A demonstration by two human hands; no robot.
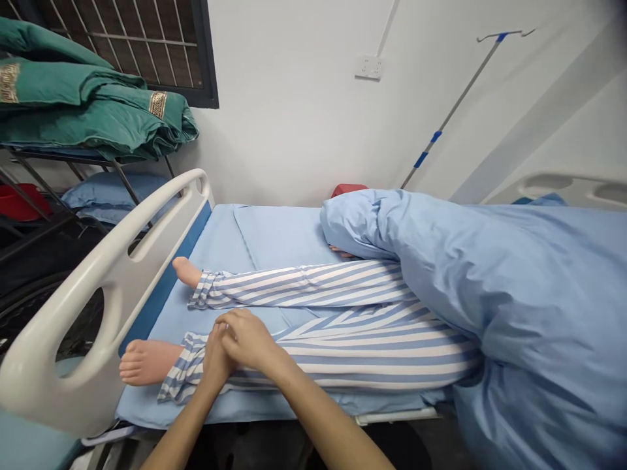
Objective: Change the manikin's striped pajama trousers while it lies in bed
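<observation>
Mannequin [313, 287] on hospital bed [279, 235], feet just beside foot rail [112, 274], upper body under blue blanket [539, 307]. Near leg [343, 356] lies close to bed's near edge. Right hand [249, 339] closed over left hand [215, 365], both on near shin; left fingers hidden, grip unclear. Risk: hands slipping on smooth trouser cloth; sideways push could shift leg over edge.
</observation>
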